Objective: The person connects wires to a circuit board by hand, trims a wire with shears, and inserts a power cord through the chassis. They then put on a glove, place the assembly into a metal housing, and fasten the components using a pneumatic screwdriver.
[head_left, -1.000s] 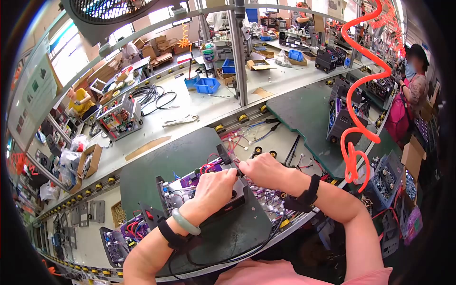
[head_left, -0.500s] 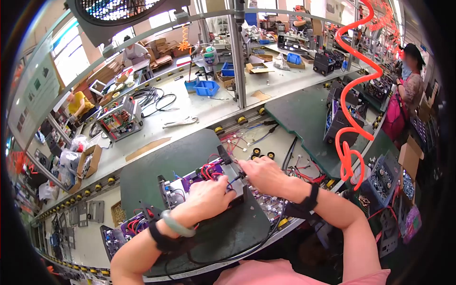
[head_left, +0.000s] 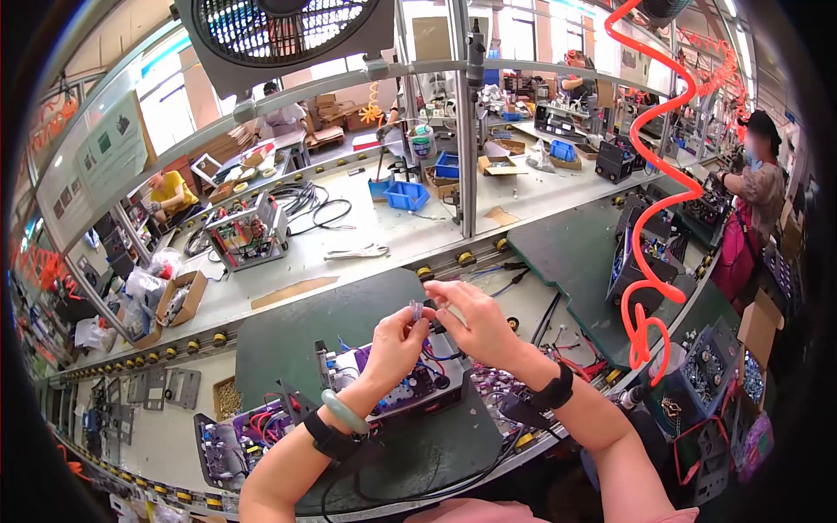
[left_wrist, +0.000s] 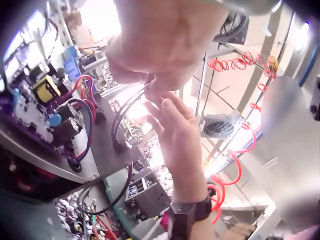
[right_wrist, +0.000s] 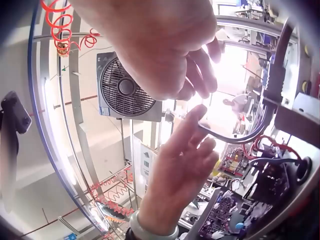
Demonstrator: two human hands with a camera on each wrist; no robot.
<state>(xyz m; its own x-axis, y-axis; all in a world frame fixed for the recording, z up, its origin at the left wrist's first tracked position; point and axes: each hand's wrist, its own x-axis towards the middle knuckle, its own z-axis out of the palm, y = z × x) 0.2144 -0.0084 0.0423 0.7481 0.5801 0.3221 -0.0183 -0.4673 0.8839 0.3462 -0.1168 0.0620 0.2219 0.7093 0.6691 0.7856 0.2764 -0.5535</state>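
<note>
Both hands are raised above a purple circuit board in a metal chassis, which sits on a dark green pallet. My left hand pinches a small pale connector at its fingertips. My right hand pinches the black wire right beside that connector. In the left wrist view the left hand meets the right hand's fingers over the looped black wire. The right wrist view shows the same wire bending down to the board.
An orange coiled air hose hangs at the right over another unit on a green pallet. A metal post and a fan stand ahead. A further unit lies at the lower left. Loose wires lie right of the chassis. People work at the far benches.
Both hands have lifted off the chassis and risen, bringing the wire end up between the fingertips. The head view has tilted upward.
</note>
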